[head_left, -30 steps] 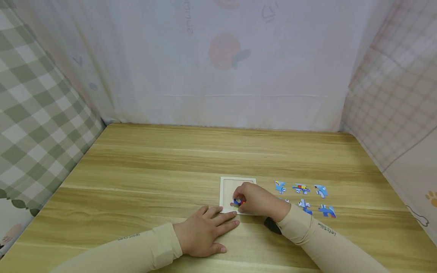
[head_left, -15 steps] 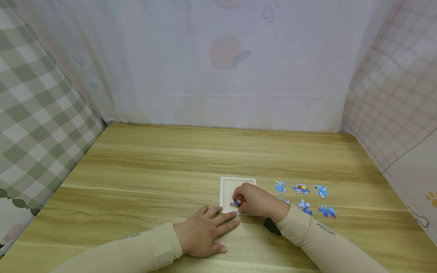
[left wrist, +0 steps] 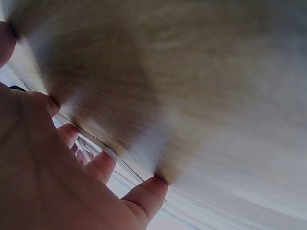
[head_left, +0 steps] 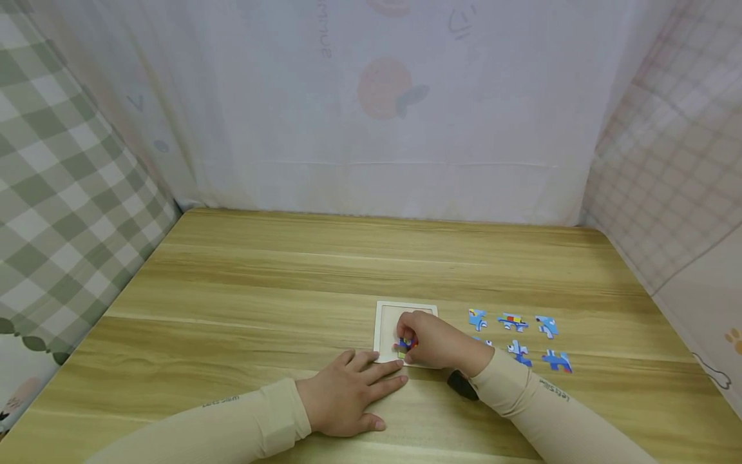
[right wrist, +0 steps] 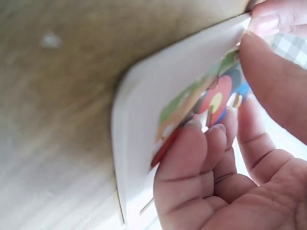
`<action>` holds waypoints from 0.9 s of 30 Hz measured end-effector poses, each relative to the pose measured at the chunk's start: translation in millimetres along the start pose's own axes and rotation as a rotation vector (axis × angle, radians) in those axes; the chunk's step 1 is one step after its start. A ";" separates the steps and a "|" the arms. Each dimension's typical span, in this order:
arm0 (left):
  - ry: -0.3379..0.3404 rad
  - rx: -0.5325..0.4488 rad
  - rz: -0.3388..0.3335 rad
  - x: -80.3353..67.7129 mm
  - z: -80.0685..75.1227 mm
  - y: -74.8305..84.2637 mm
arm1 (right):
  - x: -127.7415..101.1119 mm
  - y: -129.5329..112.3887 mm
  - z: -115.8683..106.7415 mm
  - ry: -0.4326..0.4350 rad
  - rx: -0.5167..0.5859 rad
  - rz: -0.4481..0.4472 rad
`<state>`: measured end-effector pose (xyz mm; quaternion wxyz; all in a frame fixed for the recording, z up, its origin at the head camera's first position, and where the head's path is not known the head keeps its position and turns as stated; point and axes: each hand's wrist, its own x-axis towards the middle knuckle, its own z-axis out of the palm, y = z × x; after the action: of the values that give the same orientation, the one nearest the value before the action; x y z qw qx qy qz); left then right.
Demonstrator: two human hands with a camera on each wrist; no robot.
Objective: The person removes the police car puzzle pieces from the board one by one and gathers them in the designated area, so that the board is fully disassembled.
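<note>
A small pale puzzle tray (head_left: 377, 332) with a raised rim lies on the table in front of me. My left hand (head_left: 348, 396) is spread flat, its fingertips resting at the tray's near edge. Over the tray's lower right part is my right hand (head_left: 437, 341), thumb and fingers curled to pinch a colourful jigsaw piece (head_left: 404, 351). Up close in the right wrist view, red, blue and green printed puzzle pieces (right wrist: 218, 96) sit along the inside of the rim, partly hidden by the fingers. Much of the tray's right side is behind the right hand.
Several loose blue jigsaw pieces lie right of the tray in two rows, among them one with red and yellow blocks (head_left: 513, 321) and a corner-like one (head_left: 558, 361). The right forearm partly covers the nearer row. A white curtain (head_left: 382, 154) hangs behind the wood-grain table (head_left: 261, 270).
Both hands keep nearly the same places. The coloured piece at the right fingertips has shifted slightly, showing a little more green.
</note>
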<state>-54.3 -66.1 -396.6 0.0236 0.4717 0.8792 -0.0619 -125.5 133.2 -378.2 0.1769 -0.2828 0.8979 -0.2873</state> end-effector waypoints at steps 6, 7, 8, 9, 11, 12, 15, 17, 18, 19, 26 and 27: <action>0.003 0.000 0.002 -0.1 -0.9 0.7 | -0.7 3.4 -0.2 -0.002 0.023 0.009; 0.005 0.001 0.004 -0.1 -1.2 0.8 | -0.8 3.5 -0.2 0.000 0.023 0.008; 0.008 0.001 0.006 -0.1 -1.4 0.8 | -1.1 3.4 -0.4 0.001 0.027 0.006; 0.010 0.000 0.009 0.0 -1.6 0.7 | -1.3 3.6 -0.4 0.001 0.031 0.006; 0.011 0.000 0.012 0.2 -1.9 0.6 | -1.6 3.9 -0.9 0.000 0.039 0.003; 0.010 0.000 0.013 0.3 -1.8 0.6 | -2.0 3.9 -1.3 -0.002 0.043 -0.001; 0.006 0.011 0.016 0.8 -1.6 0.5 | -3.0 4.3 -2.9 -0.014 0.068 -0.012; 0.004 0.021 0.016 1.0 -1.4 0.7 | -3.8 4.3 -4.2 -0.018 0.090 -0.019; 0.001 0.025 0.016 1.0 -1.3 0.7 | -4.1 4.6 -4.8 -0.020 0.099 -0.020; -0.004 0.029 0.015 1.1 -1.3 0.8 | -4.4 4.8 -5.5 -0.021 0.111 -0.018; -0.031 0.020 0.001 0.7 -1.5 0.9 | -9.9 7.4 -14.5 0.013 0.164 0.049; -0.033 0.016 -0.001 0.6 -1.5 0.7 | -11.1 8.3 -16.5 0.022 0.167 0.054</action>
<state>-54.0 -65.0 -395.3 0.0343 0.4704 0.8785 -0.0766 -128.1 152.4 -368.8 0.1976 -0.2393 0.8801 -0.3594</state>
